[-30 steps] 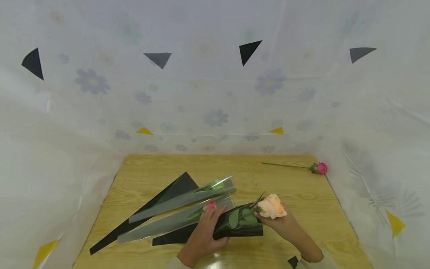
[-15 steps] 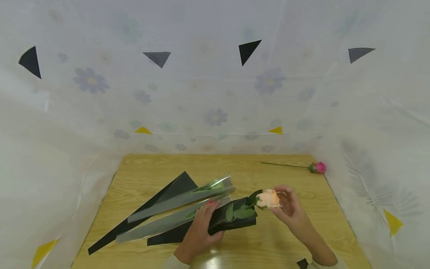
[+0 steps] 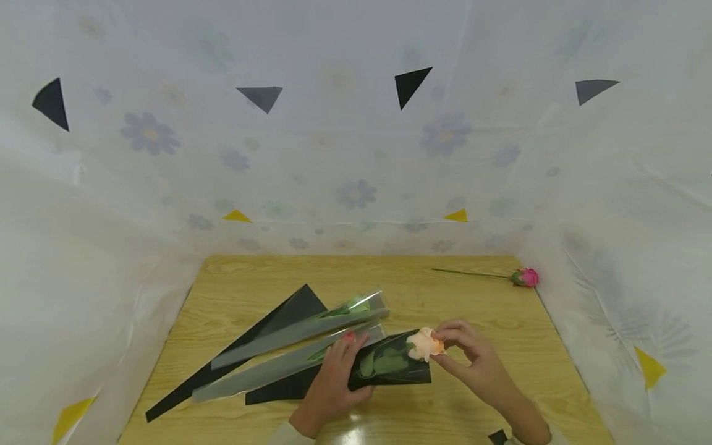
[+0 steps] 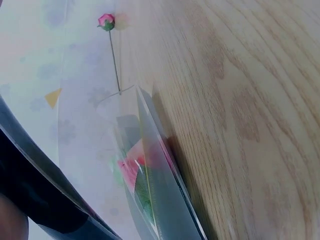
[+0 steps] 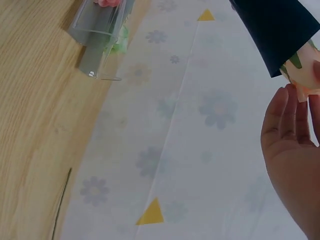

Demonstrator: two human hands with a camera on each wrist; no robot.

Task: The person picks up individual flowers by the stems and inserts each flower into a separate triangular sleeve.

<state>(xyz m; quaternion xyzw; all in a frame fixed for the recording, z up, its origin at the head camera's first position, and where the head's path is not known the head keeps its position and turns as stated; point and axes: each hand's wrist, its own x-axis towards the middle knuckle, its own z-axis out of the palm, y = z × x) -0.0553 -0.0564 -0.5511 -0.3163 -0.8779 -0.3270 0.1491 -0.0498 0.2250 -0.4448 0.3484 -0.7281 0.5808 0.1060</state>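
My left hand (image 3: 332,386) grips a black flower sleeve (image 3: 414,374) with a see-through front, tilted above the table. Green rose leaves (image 3: 390,360) show inside that sleeve. A peach rose (image 3: 424,345) has its bloom at the sleeve's wide mouth, partly poking out. With fingers and thumb, my right hand (image 3: 483,369) pinches the bloom from the right. In the right wrist view, the bloom (image 5: 301,67) sits just at the dark sleeve's edge (image 5: 277,30). The left wrist view shows only the sleeve's dark side (image 4: 42,192) and a bit of the hand.
Two clear-fronted sleeves lie left of the hands: the nearer sleeve (image 3: 245,378) holds a pink rose, the farther sleeve (image 3: 300,335) shows green leaves. Another black sleeve (image 3: 303,303) lies partly under them. A single pink rose (image 3: 525,277) lies at the back right of the wooden table (image 3: 356,272).
The peach rose has moved left, deeper into the black sleeve. My right hand shifted from beneath the bloom to its right side. The left hand stays on the sleeve.
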